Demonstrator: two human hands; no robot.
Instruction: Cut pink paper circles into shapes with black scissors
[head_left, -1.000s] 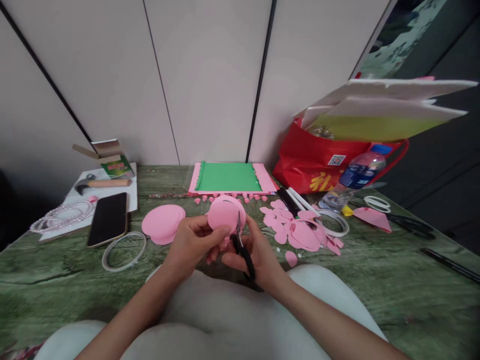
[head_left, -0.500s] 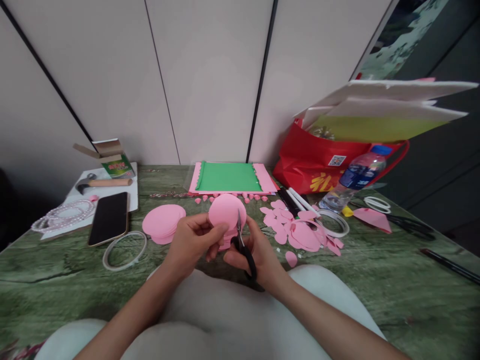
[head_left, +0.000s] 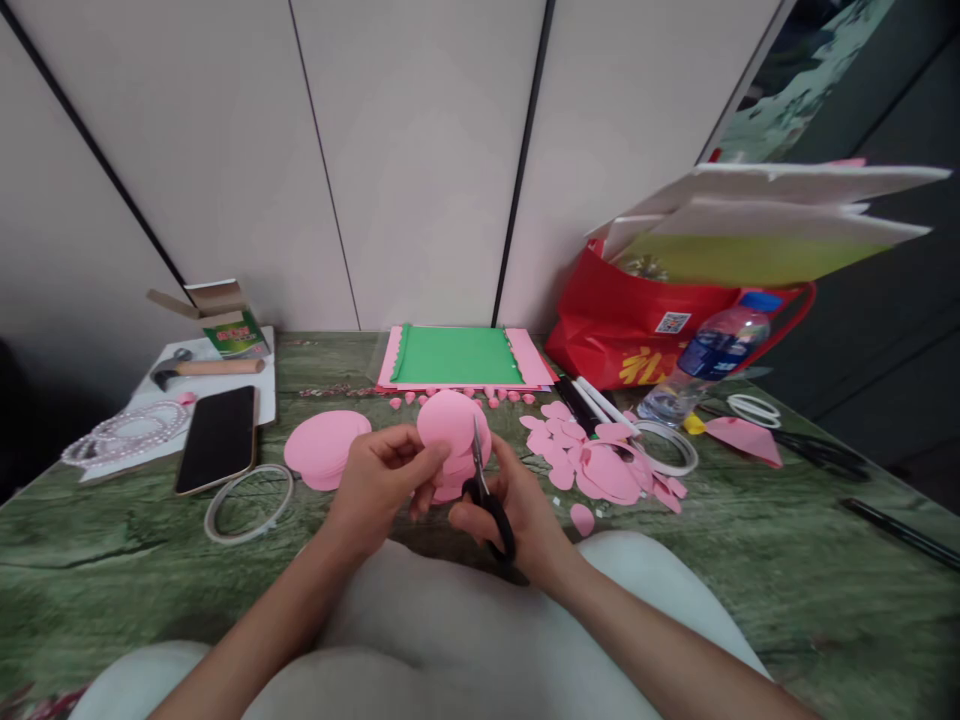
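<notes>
Between thumb and fingers, my left hand (head_left: 394, 480) pinches a round pink paper piece (head_left: 445, 418) at its lower edge. My right hand (head_left: 517, 510) grips the black handles of the scissors (head_left: 498, 525), whose blades point up along the right edge of that paper. More pink paper shows behind the blades and below the held piece, partly hidden by my fingers. Left of my left hand lies a stack of pink paper circles (head_left: 324, 450). Pink paper scraps (head_left: 611, 472) are spread to the right of my right hand.
Green sheet (head_left: 457, 355) on pink sheets at the back, small pink pieces before it. Left: phone (head_left: 218, 438), hammer (head_left: 217, 367), pearl strings (head_left: 131, 432), tape roll (head_left: 250, 503). Right: markers (head_left: 596, 402), another tape roll (head_left: 691, 455), bottle (head_left: 709, 355), red bag (head_left: 592, 325), black scissors (head_left: 821, 452).
The round pink piece in my left hand has shifted slightly left and tilted, so more pink paper shows right of the blades. Both hands have barely moved.
</notes>
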